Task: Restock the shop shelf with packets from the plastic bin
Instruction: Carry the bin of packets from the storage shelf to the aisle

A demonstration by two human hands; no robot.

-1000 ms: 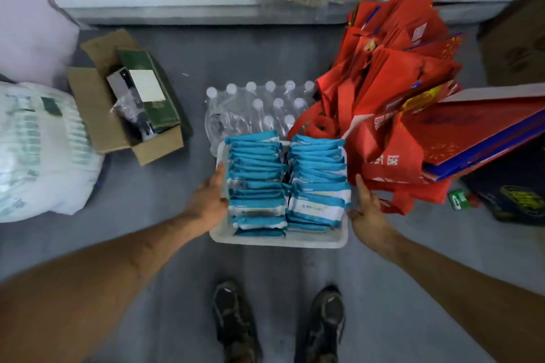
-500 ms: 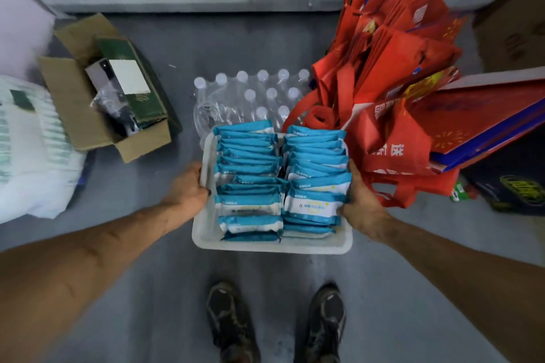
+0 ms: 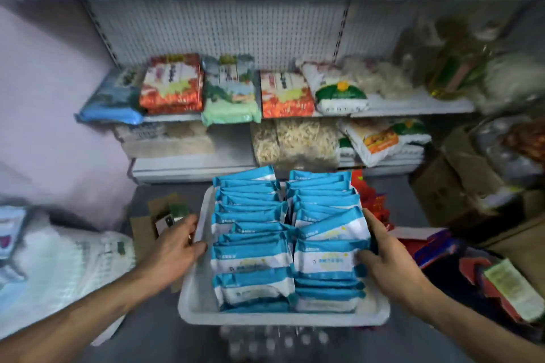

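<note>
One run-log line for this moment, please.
bin: held, packets in two rows | left hand: grips left rim | right hand: grips right rim | shelf: ahead

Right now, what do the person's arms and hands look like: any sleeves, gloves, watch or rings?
The left forearm and right forearm are bare to the frame's edge; no sleeve shows. The left hand and right hand are ungloved. No watch, band or ring is visible on the wrists or the fingers in view.

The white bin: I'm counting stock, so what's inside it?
Two rows of blue-and-white packets fill the white bin, overlapping one another. Whatever lies beneath them is covered.
</note>
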